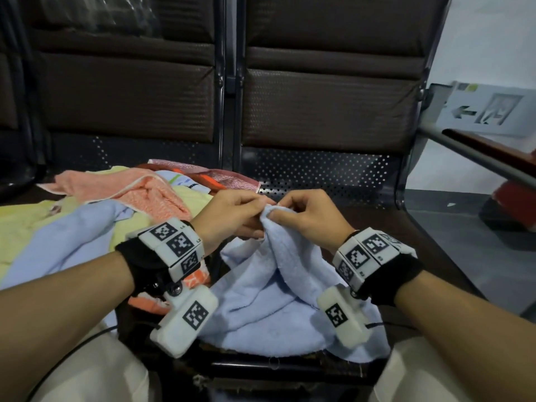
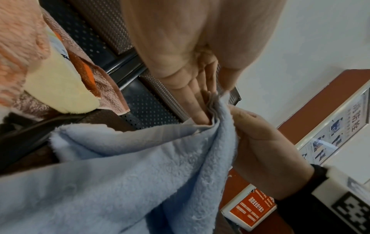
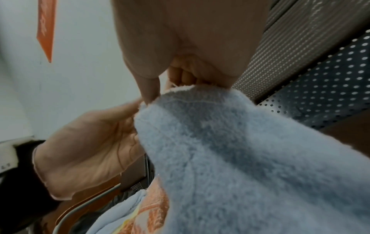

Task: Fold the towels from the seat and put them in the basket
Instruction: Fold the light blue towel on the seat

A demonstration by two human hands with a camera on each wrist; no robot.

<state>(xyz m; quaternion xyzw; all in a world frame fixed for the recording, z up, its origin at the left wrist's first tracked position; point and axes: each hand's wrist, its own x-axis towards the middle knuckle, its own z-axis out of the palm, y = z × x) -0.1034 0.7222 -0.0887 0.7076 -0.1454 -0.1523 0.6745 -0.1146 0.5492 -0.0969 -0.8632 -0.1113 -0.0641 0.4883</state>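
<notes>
Left hand (image 1: 232, 216) and right hand (image 1: 307, 219) pinch one bunched edge of the light-blue towel (image 1: 278, 300) side by side; cloth hangs below the fingertips toward the person

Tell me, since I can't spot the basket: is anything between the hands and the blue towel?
Nothing visible: the left hand and right hand both pinch the blue towel at its raised edge. No basket shows, so that path cannot be judged.

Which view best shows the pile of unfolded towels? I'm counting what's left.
The head view: the towel pile spreads across the left seat. The left wrist view catches only its edge; the right wrist view shows just a scrap under the blue towel.
</notes>
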